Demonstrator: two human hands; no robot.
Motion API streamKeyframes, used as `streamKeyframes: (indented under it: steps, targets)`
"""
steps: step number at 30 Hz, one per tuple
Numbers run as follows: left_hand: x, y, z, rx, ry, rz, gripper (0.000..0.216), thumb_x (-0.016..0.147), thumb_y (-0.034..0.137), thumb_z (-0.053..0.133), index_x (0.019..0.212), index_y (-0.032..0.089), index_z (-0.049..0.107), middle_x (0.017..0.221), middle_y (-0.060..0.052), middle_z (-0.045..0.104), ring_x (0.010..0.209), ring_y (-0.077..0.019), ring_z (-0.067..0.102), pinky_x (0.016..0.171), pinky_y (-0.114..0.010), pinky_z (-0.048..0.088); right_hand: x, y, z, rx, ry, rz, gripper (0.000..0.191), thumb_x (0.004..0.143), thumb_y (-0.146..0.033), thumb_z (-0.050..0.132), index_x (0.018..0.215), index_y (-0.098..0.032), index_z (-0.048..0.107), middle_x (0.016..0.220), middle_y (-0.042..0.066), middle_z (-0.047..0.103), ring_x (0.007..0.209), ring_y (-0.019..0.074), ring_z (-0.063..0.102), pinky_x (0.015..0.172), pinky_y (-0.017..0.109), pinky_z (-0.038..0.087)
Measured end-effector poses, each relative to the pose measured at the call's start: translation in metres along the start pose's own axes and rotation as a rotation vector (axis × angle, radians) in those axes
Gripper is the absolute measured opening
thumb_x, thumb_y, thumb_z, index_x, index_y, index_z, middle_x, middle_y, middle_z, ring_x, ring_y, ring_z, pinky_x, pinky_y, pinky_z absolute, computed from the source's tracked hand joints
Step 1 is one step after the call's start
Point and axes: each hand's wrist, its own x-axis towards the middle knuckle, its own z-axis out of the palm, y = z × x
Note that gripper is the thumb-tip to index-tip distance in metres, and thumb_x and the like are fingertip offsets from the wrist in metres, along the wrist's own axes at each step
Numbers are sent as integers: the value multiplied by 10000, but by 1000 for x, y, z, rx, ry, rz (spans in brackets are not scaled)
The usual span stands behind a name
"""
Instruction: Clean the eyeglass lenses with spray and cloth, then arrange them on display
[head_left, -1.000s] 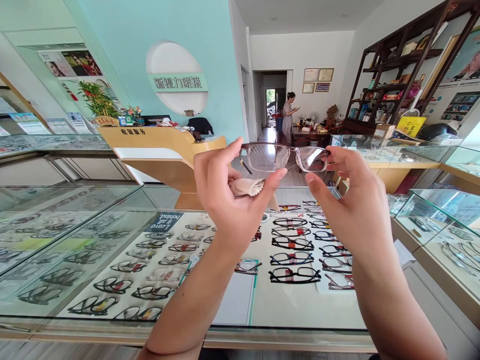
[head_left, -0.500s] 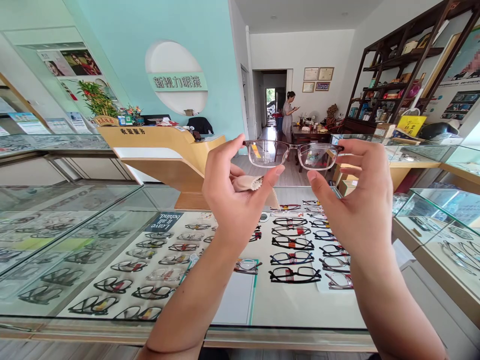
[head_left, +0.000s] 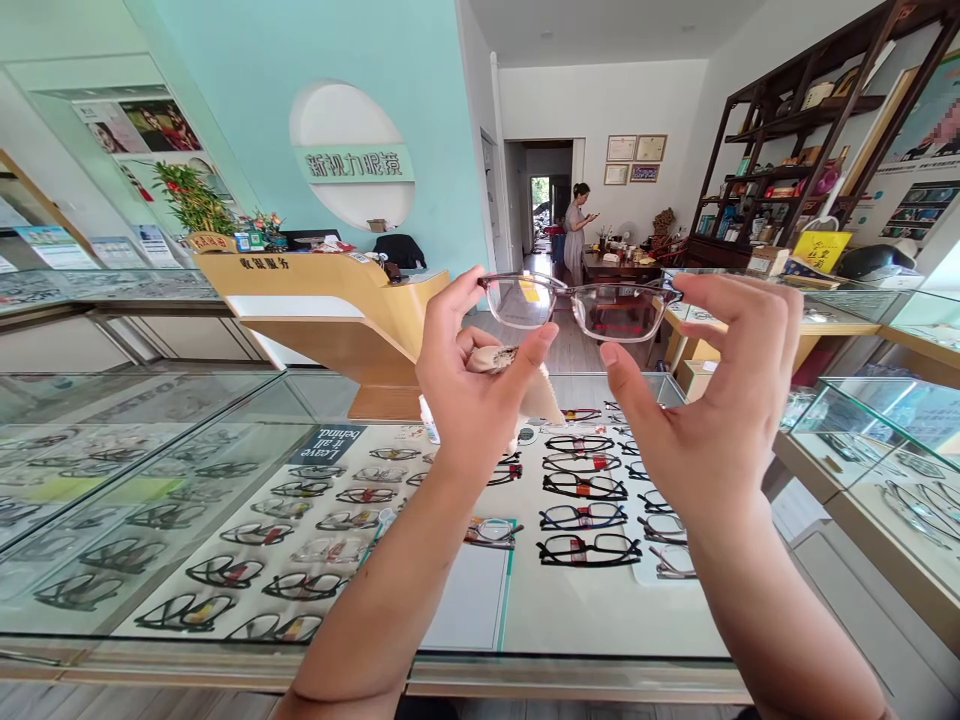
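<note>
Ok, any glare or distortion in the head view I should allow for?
Head view throughout: pale haze dulls the left counter glass; yellow and red patches show in the glasses, reflected or seen through, I can't tell; toward the edge, the shelf leans as if through a wide lens; the poster has a pixelated patch.

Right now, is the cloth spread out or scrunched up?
Mostly scrunched up: the cloth is bunched inside the left hand, with one part hanging loose.
</note>
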Motion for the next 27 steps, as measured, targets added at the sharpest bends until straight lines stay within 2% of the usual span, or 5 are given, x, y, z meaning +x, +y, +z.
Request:
streamKeyframes:
  steps: [2,5,9,18,27]
  targets:
    - [1,-2,1,-22,9,12,684,924,485,872,1523,369,562,1530,-121,657,1099,-252,754,683,-339,589,0,-1,-2,38,-5,8,496,954,-332,747,1418,-368,576,1389,151,587,1401,418,546,1004,668,612]
    - [1,-2,1,-18,39,30,676,932,449,866,1521,402,538,1578,-114,633,1111,-250,755,701,-368,618,2,-2,-4,111,11,35,309,1024,-343,652,1332,-359,623,1346,131,615,1361,381,588,963,607,628]
    - [-1,1,1,13,47,54,729,907,465,890,1525,421,506,1610,-112,614,1126,-258,745,681,-396,624,4,2,-1,284,114,35,158,1080,-292,567,1173,-332,687,1201,90,663,1208,308,664,894,519,636]
    - [-6,7,5,38,53,51,735,922,481,879,1549,415,501,1603,-115,627,820,-165,713,623,-361,584,9,19,9,421,149,74,98,1077,-349,607,1093,-289,683,1096,57,682,1094,255,705,870,451,617]
    - [-8,9,5,-2,36,56,696,941,529,848,1525,369,504,1581,-125,607,905,-177,734,656,-324,594,13,28,9,534,-37,202,250,1104,-487,507,1189,-322,674,1205,83,748,1151,288,770,897,495,645]
